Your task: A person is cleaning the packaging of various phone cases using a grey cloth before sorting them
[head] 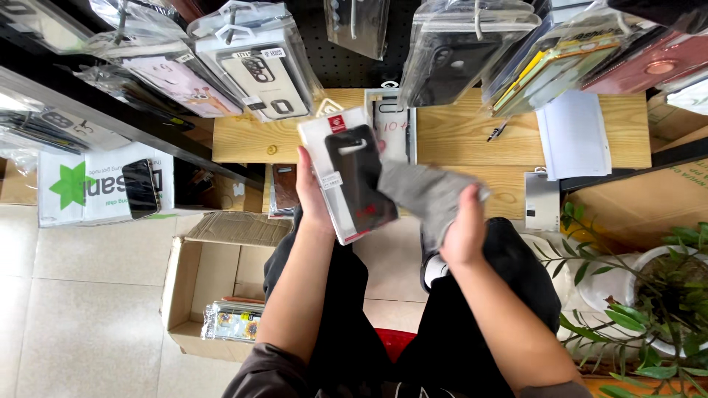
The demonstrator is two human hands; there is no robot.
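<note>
My left hand (313, 195) holds a clear packet with a black phone case (354, 177) inside, backed by a white card with a red mark at the top. My right hand (464, 232) grips a grey cloth (431, 191), which lies against the packet's right side. Both hands are over my lap, in front of a low wooden table (450, 136).
Packaged phone cases (258, 63) hang on hooks above. A paper stack (571, 133) and a pen (495, 133) lie on the table. An open cardboard box (214, 295) sits on the tiled floor at left. A potted plant (656, 295) stands at right.
</note>
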